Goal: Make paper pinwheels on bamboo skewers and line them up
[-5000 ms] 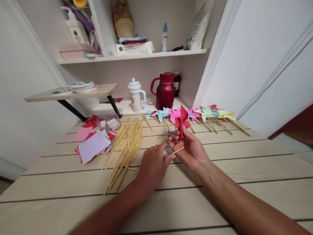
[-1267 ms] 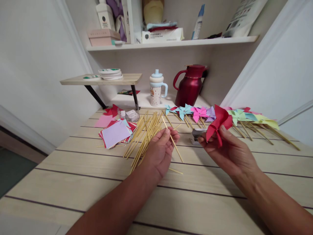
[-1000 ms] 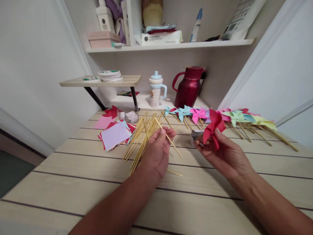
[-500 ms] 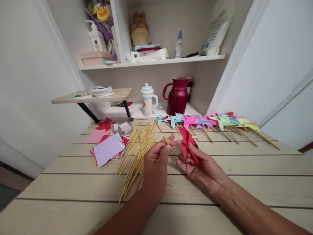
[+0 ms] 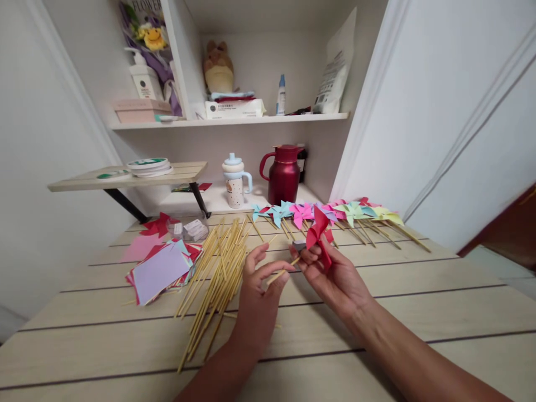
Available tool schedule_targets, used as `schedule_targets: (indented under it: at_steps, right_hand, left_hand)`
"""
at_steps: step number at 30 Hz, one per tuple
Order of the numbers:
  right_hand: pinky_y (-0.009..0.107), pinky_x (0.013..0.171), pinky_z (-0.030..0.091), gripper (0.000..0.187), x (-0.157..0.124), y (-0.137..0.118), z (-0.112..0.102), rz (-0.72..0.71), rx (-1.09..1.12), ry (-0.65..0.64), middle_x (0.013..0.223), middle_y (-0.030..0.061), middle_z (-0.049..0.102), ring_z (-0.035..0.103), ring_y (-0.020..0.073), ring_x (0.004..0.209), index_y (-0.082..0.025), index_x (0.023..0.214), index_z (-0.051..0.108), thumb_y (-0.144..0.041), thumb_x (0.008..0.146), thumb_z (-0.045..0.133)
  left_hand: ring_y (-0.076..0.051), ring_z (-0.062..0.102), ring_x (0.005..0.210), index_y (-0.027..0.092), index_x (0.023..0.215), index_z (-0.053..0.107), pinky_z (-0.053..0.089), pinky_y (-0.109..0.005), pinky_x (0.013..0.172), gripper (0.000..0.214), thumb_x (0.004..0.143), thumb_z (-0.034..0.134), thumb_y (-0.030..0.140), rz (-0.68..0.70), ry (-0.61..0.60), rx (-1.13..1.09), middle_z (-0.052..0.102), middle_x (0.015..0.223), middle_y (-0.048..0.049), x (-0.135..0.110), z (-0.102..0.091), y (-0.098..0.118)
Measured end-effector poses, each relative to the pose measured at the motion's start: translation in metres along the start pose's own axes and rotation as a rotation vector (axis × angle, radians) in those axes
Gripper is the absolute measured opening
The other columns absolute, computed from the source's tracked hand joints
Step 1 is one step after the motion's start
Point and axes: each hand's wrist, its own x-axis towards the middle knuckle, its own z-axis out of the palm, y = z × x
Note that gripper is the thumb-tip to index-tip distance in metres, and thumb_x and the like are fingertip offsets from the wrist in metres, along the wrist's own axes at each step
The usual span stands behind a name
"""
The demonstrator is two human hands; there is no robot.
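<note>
Between the thumb and forefinger of my left hand (image 5: 260, 296) is a thin wooden stick (image 5: 277, 276), its other end reaching toward my right hand (image 5: 337, 279). My right hand is closed on a red paper pinwheel (image 5: 319, 233), held up above the table with its blades facing left. A small grey piece (image 5: 298, 245) shows at the right fingertips; I cannot make out what it is. Whether the stick touches the pinwheel is hidden by the fingers. A loose pile of wooden sticks (image 5: 221, 279) lies just left of my left hand.
Finished pinwheels on sticks (image 5: 354, 212) lie in a row along the table's back right. Coloured paper sheets (image 5: 161, 271) are stacked at left, near a clear box (image 5: 195, 229). Behind stand a cup (image 5: 235, 187), a red jug (image 5: 285, 176) and a small raised shelf (image 5: 184, 170).
The view has swung to the right. The stick in my left hand has tipped from steep to nearly level, and the left fingers have spread. The red pinwheel has turned and stands higher.
</note>
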Motion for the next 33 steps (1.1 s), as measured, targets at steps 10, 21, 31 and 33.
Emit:
schedule_targets:
  at_steps: [10, 21, 31, 33]
  right_hand:
    - [0.026, 0.075, 0.058, 0.031, 0.008, -0.007, -0.005, -0.108, -0.101, 0.016, 0.056, -0.0064, 0.054, 0.053, 0.0093, 0.056, -0.021, 0.062, 0.057, -0.030, 0.071, 0.086]
    - [0.026, 0.047, 0.056, 0.029, -0.018, 0.005, -0.001, -0.015, -0.406, -0.047, 0.076, 0.0027, 0.074, 0.066, 0.0161, 0.060, -0.020, 0.086, 0.070, -0.036, 0.068, 0.087]
    - [0.026, 0.028, 0.046, 0.019, -0.021, 0.013, -0.002, 0.034, -0.494, -0.228, 0.064, 0.0017, 0.072, 0.054, 0.0133, 0.031, -0.020, 0.082, 0.068, -0.037, 0.080, 0.077]
    - [0.030, 0.029, 0.049, 0.020, -0.019, 0.011, -0.003, 0.038, -0.496, -0.260, 0.064, 0.0016, 0.072, 0.056, 0.0158, 0.033, -0.020, 0.082, 0.068, -0.039, 0.082, 0.074]
  left_hand:
    - [-0.016, 0.068, 0.083, 0.028, 0.135, 0.058, 0.050, -0.030, 0.081, 0.055, 0.083, 0.054, 0.009, -0.202, -0.240, -0.113, 0.062, 0.117, -0.0088, -0.007, 0.012, -0.011]
    - [-0.022, 0.072, 0.073, 0.016, 0.128, 0.052, 0.054, -0.033, 0.063, 0.059, 0.081, 0.071, 0.046, -0.593, -0.329, -0.458, 0.068, 0.109, -0.0174, -0.005, 0.003, 0.017]
    - [-0.010, 0.055, 0.051, 0.012, 0.073, 0.062, 0.044, -0.025, 0.053, 0.017, 0.077, 0.065, 0.028, -0.504, -0.358, -0.339, 0.061, 0.065, -0.0022, -0.011, 0.006, 0.005]
    - [-0.009, 0.052, 0.050, 0.012, 0.070, 0.061, 0.040, -0.023, 0.052, 0.017, 0.077, 0.065, 0.028, -0.492, -0.325, -0.347, 0.060, 0.062, -0.0010, -0.010, 0.006, 0.003]
